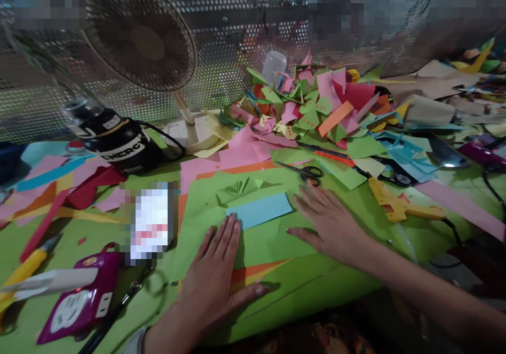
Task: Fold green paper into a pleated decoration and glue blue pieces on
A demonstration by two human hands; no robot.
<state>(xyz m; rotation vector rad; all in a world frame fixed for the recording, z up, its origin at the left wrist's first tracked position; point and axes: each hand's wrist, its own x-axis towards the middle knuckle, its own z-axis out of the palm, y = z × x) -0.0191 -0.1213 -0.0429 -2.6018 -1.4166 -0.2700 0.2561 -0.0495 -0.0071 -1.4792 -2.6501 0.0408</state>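
Note:
A strip of light blue paper [259,211] lies flat on a large green paper sheet [193,238]. My left hand [215,269] rests palm down on the green sheet, its fingertips at the blue strip's lower left corner. My right hand [330,217] is spread low over the sheet, just right of the blue strip, with nothing in it. Small dark-handled scissors [310,174] lie just beyond its fingertips. Folded green paper pieces [239,186] sit behind the blue strip. Orange and pink sheets show under the green one.
A heap of colored paper scraps [300,103] stands at the back. A fan [146,42] and a black bottle [122,145] are at back left. A yellow glue gun [401,203] lies right, a purple extension block [85,296] left, near a lit screen [150,225].

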